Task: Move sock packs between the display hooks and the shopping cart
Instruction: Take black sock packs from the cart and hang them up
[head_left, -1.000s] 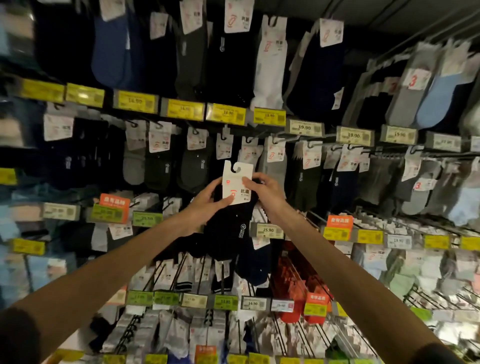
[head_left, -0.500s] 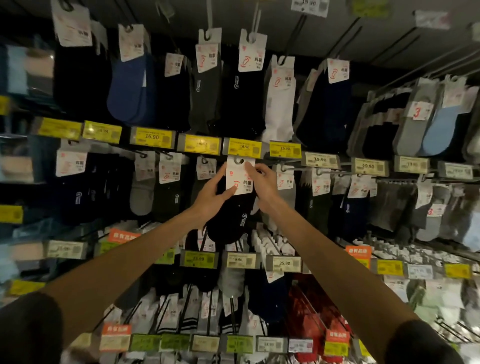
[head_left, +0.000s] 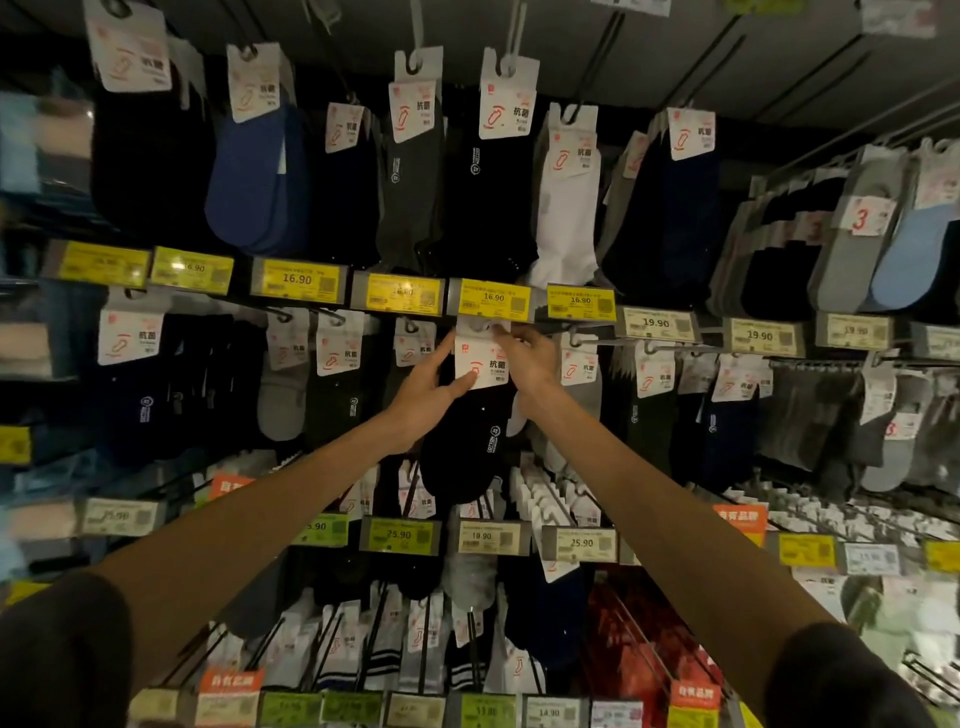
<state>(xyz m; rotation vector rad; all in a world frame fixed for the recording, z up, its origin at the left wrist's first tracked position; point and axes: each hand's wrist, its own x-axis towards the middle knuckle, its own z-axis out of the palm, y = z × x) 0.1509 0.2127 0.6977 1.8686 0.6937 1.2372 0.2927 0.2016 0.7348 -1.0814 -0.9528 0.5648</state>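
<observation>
Two hands are pinching a black knit sock pack (head_left: 467, 447) by its stiff white card header (head_left: 480, 358). The left hand (head_left: 421, 400) is gripping its lower left edge, and the right hand (head_left: 530, 358) its top corner, just under a yellow price tag (head_left: 491, 299). The pack is hanging vertically, rounded toe pointing down.

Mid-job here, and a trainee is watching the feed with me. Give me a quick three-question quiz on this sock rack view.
1. True or false: the left hand and the right hand both grip the card of one sock pack.
2. The socks in that pack are: A white, B black, C red.
3. Fill in: the yellow price tag just above the card reads ____.

Key: 1 true; 2 B; 3 16.90.
</observation>
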